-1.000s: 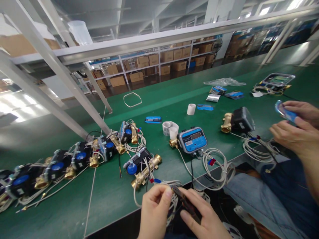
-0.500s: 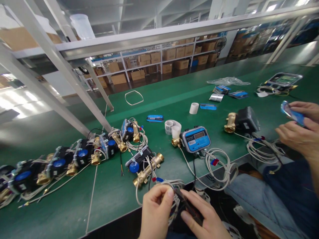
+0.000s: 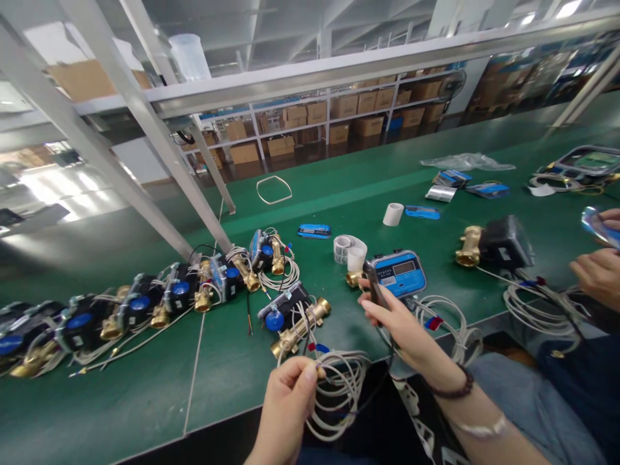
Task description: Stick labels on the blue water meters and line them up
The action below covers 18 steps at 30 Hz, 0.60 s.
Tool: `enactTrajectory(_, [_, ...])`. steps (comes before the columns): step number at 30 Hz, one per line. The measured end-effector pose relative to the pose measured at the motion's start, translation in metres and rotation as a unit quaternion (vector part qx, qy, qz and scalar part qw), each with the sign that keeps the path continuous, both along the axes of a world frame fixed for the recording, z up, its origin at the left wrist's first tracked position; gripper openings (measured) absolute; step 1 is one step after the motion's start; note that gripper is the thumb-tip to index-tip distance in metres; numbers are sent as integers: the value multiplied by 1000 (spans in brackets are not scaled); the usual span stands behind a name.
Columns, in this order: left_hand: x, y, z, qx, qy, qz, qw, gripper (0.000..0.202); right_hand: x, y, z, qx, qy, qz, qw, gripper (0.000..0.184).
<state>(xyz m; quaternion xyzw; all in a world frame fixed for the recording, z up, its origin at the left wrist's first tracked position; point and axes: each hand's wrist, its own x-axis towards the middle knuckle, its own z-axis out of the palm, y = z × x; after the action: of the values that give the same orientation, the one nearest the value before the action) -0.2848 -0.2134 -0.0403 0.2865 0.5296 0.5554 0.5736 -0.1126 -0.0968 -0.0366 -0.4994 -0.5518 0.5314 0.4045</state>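
Observation:
Down at the bench's front edge, my left hand (image 3: 289, 391) is closed in a pinch on a grey cable, near its end. Coils of the cable (image 3: 341, 387) hang beside the fingers. My right hand (image 3: 394, 316) is wrapped round a dark, slim hand tool (image 3: 374, 283), whose exact kind I cannot make out. That hand is in front of a blue-faced meter (image 3: 401, 272), partly covering its left side. Left of it lies a brass-bodied meter (image 3: 301, 326) with a blue round cap, its cables running toward my left hand.
A row of brass meters (image 3: 140, 307) with cables stretches along the left. A label roll (image 3: 349, 250), a white roll (image 3: 392, 214) and blue panels (image 3: 314, 230) lie behind. At right, a co-worker's hands (image 3: 600, 268) hold a shiny blue piece near another meter (image 3: 504, 242).
My right hand has moved up and away from my left hand, carrying the dark tool over to the blue-faced meter. My left hand still pinches the cable. The view has shifted slightly left.

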Motion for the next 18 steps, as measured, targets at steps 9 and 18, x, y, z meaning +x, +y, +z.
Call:
enactTrajectory(9, [-94,-12,-27,-14,53,292,955,52,-79,101,-29,45,-248,47,967,73])
enactTrajectory(18, [-85,42,-18,-134,-42,137,981,48,-87,62,-27,141,-301,184,925,36])
